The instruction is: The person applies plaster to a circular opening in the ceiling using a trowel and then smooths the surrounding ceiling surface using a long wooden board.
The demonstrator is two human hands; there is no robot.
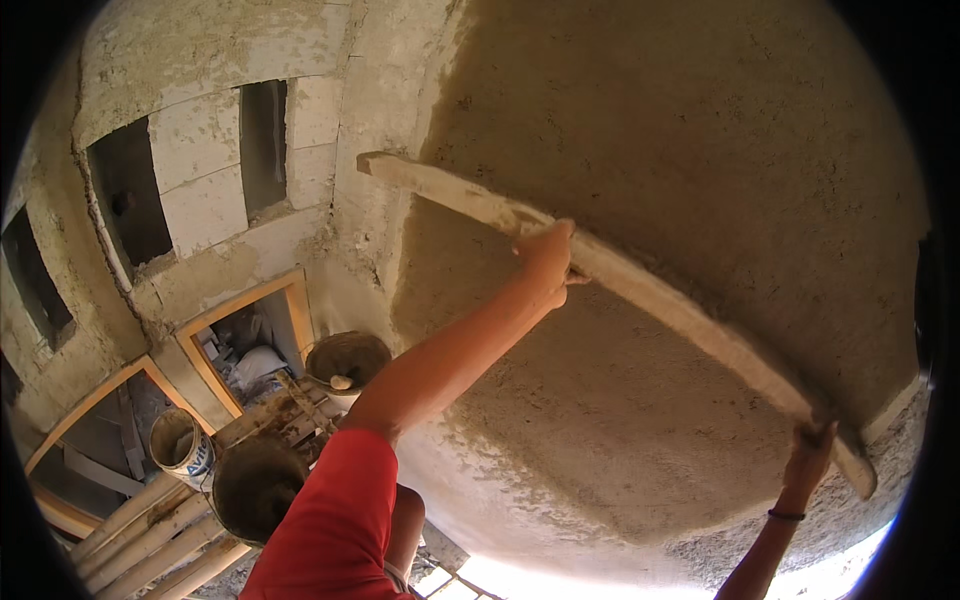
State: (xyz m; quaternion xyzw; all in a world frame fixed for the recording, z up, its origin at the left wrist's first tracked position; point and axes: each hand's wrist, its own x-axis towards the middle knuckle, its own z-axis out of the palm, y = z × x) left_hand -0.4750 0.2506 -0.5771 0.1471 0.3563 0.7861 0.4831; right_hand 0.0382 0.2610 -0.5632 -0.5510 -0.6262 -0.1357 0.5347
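Note:
A long, pale wooden straightedge [680, 315] lies slantwise against a wall of damp, grey-brown plaster [720, 130], its far end up at the left and its near end down at the right. Around its middle my left hand [548, 262] is closed, with that arm stretched out from a red sleeve. Close to the lower right end, my right hand [810, 458] grips the board too; a dark band circles that wrist. Plaster shows wet both above and below the board. The fingers of both hands are partly hidden.
Below left, a white bucket [178, 440], a dark tub [255, 488] and another mortar-smeared bucket [350, 352] stand by wooden planks [170, 545]. Wooden frames [213, 372] edge openings in the left wall, with dark recesses [130, 200] above. Bright light enters at the lower right.

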